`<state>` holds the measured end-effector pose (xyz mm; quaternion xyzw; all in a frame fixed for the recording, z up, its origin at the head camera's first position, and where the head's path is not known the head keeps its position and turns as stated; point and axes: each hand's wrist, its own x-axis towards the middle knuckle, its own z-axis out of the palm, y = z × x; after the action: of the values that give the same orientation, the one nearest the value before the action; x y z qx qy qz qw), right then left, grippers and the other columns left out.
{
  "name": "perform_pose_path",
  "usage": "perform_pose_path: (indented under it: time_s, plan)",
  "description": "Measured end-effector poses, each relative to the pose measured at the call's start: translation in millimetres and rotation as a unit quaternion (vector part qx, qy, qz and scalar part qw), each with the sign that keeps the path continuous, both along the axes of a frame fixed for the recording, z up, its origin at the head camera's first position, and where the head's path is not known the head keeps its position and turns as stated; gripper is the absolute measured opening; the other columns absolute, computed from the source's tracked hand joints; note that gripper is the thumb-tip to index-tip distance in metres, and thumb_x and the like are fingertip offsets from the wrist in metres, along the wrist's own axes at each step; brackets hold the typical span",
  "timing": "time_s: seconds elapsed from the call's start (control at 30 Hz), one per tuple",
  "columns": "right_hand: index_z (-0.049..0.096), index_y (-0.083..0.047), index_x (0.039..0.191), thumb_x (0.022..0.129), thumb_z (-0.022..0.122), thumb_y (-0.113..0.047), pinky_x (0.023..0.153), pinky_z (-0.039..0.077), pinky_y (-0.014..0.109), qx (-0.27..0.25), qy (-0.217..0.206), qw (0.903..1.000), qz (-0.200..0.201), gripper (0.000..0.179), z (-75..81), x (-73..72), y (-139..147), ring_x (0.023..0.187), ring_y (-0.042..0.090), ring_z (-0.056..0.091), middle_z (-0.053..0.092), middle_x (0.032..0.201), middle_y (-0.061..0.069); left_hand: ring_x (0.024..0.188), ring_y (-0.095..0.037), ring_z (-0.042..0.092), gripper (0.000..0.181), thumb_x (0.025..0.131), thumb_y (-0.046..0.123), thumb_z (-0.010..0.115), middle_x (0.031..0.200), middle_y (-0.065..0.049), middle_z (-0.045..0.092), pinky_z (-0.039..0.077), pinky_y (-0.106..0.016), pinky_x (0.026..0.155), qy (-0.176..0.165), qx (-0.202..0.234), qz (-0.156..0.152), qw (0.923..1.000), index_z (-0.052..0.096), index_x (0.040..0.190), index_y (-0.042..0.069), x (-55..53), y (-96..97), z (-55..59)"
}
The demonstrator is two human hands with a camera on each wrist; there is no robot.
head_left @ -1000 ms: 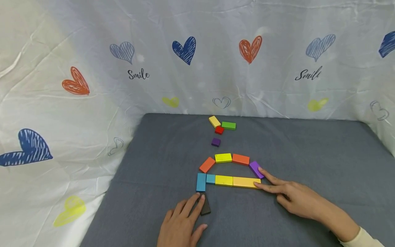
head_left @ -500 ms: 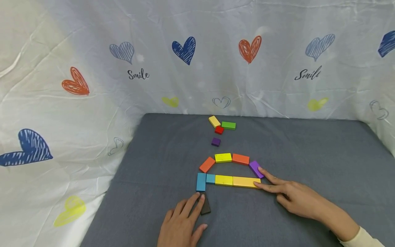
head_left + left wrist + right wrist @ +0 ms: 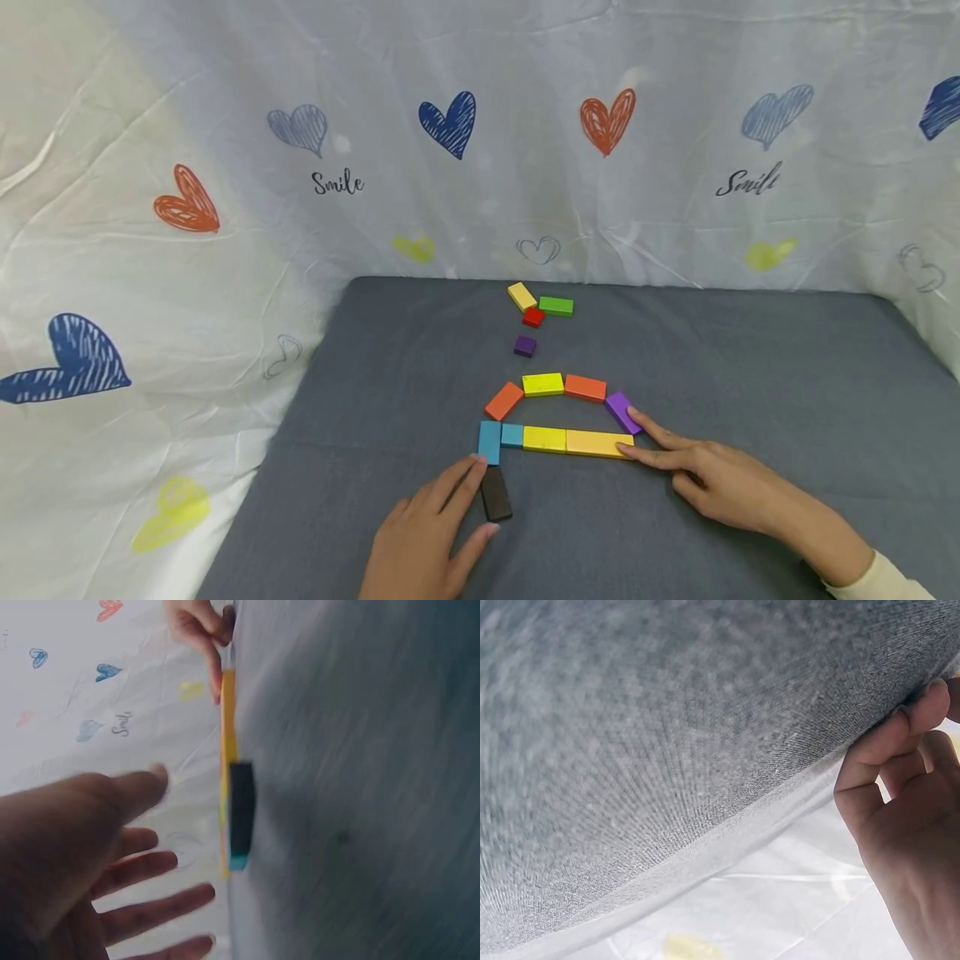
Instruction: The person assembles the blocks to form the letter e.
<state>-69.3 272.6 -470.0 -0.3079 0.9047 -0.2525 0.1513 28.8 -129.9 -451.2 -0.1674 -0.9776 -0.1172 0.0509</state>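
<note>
On the grey cloth, a dark block (image 3: pixel 496 493) lies slightly slanted below an upright blue block (image 3: pixel 489 442). My left hand (image 3: pixel 423 529) is beside them, its fingers extended and the fingertips at the blue block's lower end; whether they touch it is unclear. In the left wrist view, that hand (image 3: pixel 82 847) is spread, with nothing in it. My right hand (image 3: pixel 720 479) reaches in from the right. One straight finger touches the purple block (image 3: pixel 623 412), another the right end of the long light-orange block (image 3: pixel 599 443). Its other fingers are bent under; the right wrist view shows them near the cloth.
A small blue block (image 3: pixel 512 435) and a yellow block (image 3: pixel 544 439) continue the row. Above it arch an orange block (image 3: pixel 504 401), a yellow one and a red-orange block (image 3: pixel 585 387). Farther back lie a dark purple block (image 3: pixel 525 346), a red block (image 3: pixel 533 317), a green block (image 3: pixel 556 306) and a pale yellow block (image 3: pixel 522 296).
My left hand has shifted left and its fingertips have come off the dark block, toward the blue block's lower end. The right hand and the blocks look the same.
</note>
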Motion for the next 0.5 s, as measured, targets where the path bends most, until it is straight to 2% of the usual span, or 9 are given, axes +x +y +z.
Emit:
perform_pose_path:
  time_s: [0.13,0.23,0.4,0.5]
  plan:
    - [0.051,-0.042,0.156,0.098,0.062,0.004,0.050,0.032,0.018,-0.007,0.003,1.0000,0.004,0.075,-0.5,0.4,1,0.056,-0.004,0.026,0.023,0.175,0.000,0.107,-0.009,0.070,0.069,0.096,0.052,0.076,0.147,0.010,0.060,0.058,-0.036,0.075,0.075,0.027,-0.021,0.9967,0.055,0.156,0.027,-12.0,-12.6,16.7]
    - [0.051,-0.041,0.157,0.098,0.062,0.004,0.050,0.032,0.018,-0.011,0.002,0.9999,0.007,0.075,0.0,0.2,2,0.056,-0.004,0.026,0.023,0.175,0.000,0.105,-0.008,0.070,0.068,0.096,0.049,0.078,0.146,0.010,0.061,0.057,-0.035,0.074,0.117,0.041,-0.037,0.9916,0.055,0.156,0.028,-23.5,-20.2,31.9]
    - [0.051,-0.042,0.157,0.099,0.062,0.003,0.050,0.032,0.018,-0.010,0.000,0.9999,0.006,0.074,1.1,-0.1,3,0.054,-0.004,0.025,0.023,0.175,0.000,0.108,-0.012,0.070,0.061,0.101,0.046,0.072,0.146,0.009,0.061,0.058,-0.037,0.075,0.153,0.054,-0.065,0.9846,0.055,0.156,0.027,-43.7,-24.7,57.2]
    - [0.051,-0.043,0.156,0.099,0.062,0.004,0.050,0.032,0.018,-0.008,0.000,1.0000,0.004,0.075,1.0,-0.2,3,0.053,-0.004,0.025,0.024,0.175,0.000,0.103,-0.013,0.071,0.059,0.101,0.044,0.072,0.145,0.008,0.062,0.058,-0.038,0.075,0.166,0.057,-0.084,0.9809,0.056,0.155,0.027,-55.7,-23.6,68.7]
